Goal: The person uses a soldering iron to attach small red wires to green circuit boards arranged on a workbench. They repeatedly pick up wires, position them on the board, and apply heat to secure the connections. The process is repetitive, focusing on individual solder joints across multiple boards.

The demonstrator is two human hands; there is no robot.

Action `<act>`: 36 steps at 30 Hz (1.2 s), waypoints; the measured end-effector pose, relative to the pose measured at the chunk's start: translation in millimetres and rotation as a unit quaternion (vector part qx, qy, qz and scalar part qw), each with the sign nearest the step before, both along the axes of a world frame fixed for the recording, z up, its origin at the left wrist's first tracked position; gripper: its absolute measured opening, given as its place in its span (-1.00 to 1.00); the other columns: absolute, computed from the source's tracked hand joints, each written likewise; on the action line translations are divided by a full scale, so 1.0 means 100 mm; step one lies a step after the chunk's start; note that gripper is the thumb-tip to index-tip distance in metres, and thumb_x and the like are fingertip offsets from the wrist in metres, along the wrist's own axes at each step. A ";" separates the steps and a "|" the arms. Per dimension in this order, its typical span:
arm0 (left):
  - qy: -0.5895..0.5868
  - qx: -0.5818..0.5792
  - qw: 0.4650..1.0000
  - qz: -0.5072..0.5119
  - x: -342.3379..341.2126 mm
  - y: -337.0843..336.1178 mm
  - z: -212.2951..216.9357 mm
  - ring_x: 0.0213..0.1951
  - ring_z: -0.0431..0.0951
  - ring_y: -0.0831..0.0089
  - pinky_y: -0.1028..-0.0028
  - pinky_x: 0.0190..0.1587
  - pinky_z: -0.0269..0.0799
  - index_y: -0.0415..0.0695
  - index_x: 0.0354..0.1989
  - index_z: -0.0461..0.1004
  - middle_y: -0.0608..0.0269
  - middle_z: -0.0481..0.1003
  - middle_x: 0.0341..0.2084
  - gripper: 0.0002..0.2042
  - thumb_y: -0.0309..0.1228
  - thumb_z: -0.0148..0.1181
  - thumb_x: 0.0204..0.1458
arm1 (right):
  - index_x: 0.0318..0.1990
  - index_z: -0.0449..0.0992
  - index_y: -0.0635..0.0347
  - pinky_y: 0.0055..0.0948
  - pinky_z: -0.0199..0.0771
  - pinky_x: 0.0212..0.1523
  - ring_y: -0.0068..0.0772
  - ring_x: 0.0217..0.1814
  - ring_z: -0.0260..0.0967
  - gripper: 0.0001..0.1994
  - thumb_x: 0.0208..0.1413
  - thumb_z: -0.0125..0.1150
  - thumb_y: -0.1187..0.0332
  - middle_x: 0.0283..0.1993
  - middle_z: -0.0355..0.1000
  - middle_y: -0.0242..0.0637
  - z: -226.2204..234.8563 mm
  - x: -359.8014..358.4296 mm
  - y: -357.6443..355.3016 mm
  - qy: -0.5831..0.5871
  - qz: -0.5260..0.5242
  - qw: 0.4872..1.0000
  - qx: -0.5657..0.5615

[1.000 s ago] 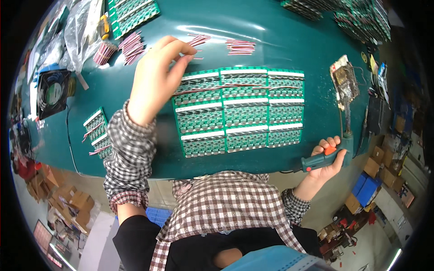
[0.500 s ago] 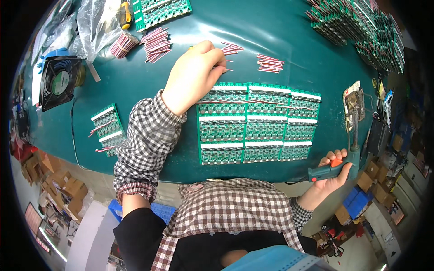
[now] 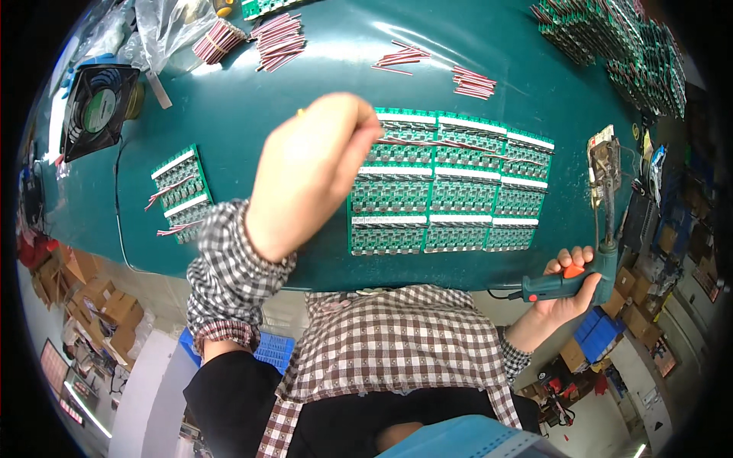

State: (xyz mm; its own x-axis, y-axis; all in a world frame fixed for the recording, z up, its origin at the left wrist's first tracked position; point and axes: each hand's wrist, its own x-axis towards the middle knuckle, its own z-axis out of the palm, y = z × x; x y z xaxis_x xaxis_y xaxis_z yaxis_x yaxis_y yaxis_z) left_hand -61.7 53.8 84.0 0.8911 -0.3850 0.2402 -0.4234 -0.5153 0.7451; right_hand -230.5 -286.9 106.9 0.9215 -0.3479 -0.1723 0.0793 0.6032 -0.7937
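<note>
Beside narrowed left fingers, contents unclear, green circuit boards, with right fingers around a soldering gun.

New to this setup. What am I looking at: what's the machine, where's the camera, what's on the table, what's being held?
There's no robot here: these are a person's two bare hands. The view comes from the left of two wide fisheye cameras worn on the person's head, looking down, so straight edges bend near the rim.

The right hand grips a pistol-shaped tool with a green body and orange trigger, probably a soldering iron. The left hand is at the upper left of a block of green circuit boards, fingertips together; whether it holds anything is unclear.

Also on the dark green table are small piles of red-and-white wires, a smaller board piece and a black fan, with stacked boards at the far right.
</note>
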 end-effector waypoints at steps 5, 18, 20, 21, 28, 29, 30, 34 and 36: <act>-0.002 0.057 0.998 0.012 -0.31 0.08 -0.29 -0.44 0.49 0.25 0.39 -0.38 0.41 -0.19 -0.41 0.42 0.19 0.45 -0.48 -0.87 -0.62 0.22 -0.13 | -0.07 0.22 0.24 -0.37 0.47 -0.10 -0.31 -0.12 0.29 -0.64 0.16 0.13 0.17 -0.22 0.26 -0.28 -0.08 0.07 0.17 0.017 0.025 0.999 0.033; -0.054 0.097 0.994 0.002 -0.56 0.22 -0.46 -0.42 0.42 0.34 0.43 -0.39 0.38 -0.17 -0.32 0.45 0.27 0.36 -0.45 -0.75 -0.61 0.13 -0.26 | -0.07 0.20 0.23 -0.38 0.45 -0.09 -0.34 -0.12 0.27 -0.63 0.16 0.13 0.18 -0.22 0.23 -0.29 -0.08 0.14 0.27 0.024 0.038 0.999 0.012; -0.044 0.104 0.994 -0.006 -0.63 0.24 -0.48 -0.43 0.41 0.36 0.43 -0.40 0.37 -0.17 -0.32 0.48 0.28 0.36 -0.44 -0.74 -0.60 0.14 -0.28 | -0.07 0.21 0.24 -0.38 0.45 -0.10 -0.33 -0.13 0.28 -0.61 0.15 0.15 0.17 -0.23 0.24 -0.30 -0.09 0.13 0.29 0.031 0.033 0.999 0.004; -0.034 0.094 0.995 0.001 -0.64 0.25 -0.47 -0.43 0.42 0.36 0.42 -0.40 0.37 -0.17 -0.33 0.49 0.29 0.36 -0.45 -0.76 -0.61 0.15 -0.27 | -0.07 0.21 0.24 -0.37 0.45 -0.10 -0.33 -0.13 0.28 -0.61 0.15 0.15 0.17 -0.23 0.24 -0.30 -0.09 0.13 0.30 0.031 0.035 0.999 0.003; 0.090 -0.025 0.995 0.026 -0.65 0.29 -0.36 -0.43 0.50 0.36 0.47 -0.41 0.40 -0.15 -0.36 0.55 0.24 0.46 -0.50 -0.79 -0.69 0.23 -0.20 | -0.08 0.22 0.26 -0.36 0.50 -0.13 -0.31 -0.15 0.31 -0.61 0.13 0.17 0.17 -0.25 0.24 -0.28 -0.09 0.01 0.41 0.023 0.051 0.998 -0.016; 0.115 -0.042 0.992 0.026 -0.67 0.29 -0.35 -0.43 0.51 0.36 0.48 -0.41 0.40 -0.15 -0.36 0.55 0.24 0.47 -0.50 -0.80 -0.69 0.23 -0.19 | -0.09 0.22 0.26 -0.36 0.51 -0.14 -0.31 -0.16 0.31 -0.60 0.12 0.17 0.16 -0.26 0.24 -0.28 -0.08 -0.01 0.45 0.027 0.058 0.997 -0.033; 0.105 -0.024 0.994 0.023 -0.69 0.28 -0.36 -0.45 0.50 0.38 0.49 -0.41 0.39 -0.16 -0.36 0.54 0.24 0.46 -0.50 -0.81 -0.68 0.23 -0.18 | -0.10 0.23 0.26 -0.35 0.52 -0.14 -0.31 -0.17 0.31 -0.60 0.12 0.18 0.16 -0.26 0.24 -0.28 -0.06 -0.03 0.50 0.031 0.065 0.996 -0.048; 0.116 0.029 0.992 0.024 -0.66 0.22 -0.41 -0.52 0.45 0.44 0.50 -0.44 0.37 -0.18 -0.39 0.51 0.26 0.43 -0.53 -0.87 -0.65 0.20 -0.14 | -0.11 0.27 0.32 -0.25 0.61 -0.17 -0.21 -0.16 0.38 -0.56 0.06 0.22 0.14 -0.25 0.30 -0.20 -0.13 -0.16 0.71 0.075 0.079 0.989 -0.095; 0.125 0.029 0.991 0.025 -0.64 0.18 -0.42 -0.58 0.40 0.47 0.50 -0.47 0.35 -0.19 -0.43 0.47 0.28 0.39 -0.55 -0.94 -0.58 0.18 -0.09 | -0.08 0.29 0.38 -0.20 0.64 -0.20 -0.09 -0.14 0.44 -0.52 0.04 0.23 0.14 -0.24 0.35 -0.12 -0.18 -0.25 0.79 0.105 0.082 0.984 -0.116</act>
State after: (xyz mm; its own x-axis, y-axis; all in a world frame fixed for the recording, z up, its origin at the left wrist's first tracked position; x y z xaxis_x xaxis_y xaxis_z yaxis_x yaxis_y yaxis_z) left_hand -125.4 72.1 42.2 0.9387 -0.3446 -0.0124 -0.2009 -0.5757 0.7926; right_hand -255.3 -208.1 88.9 0.9210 -0.2505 -0.2984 -0.1841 0.3953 -0.8999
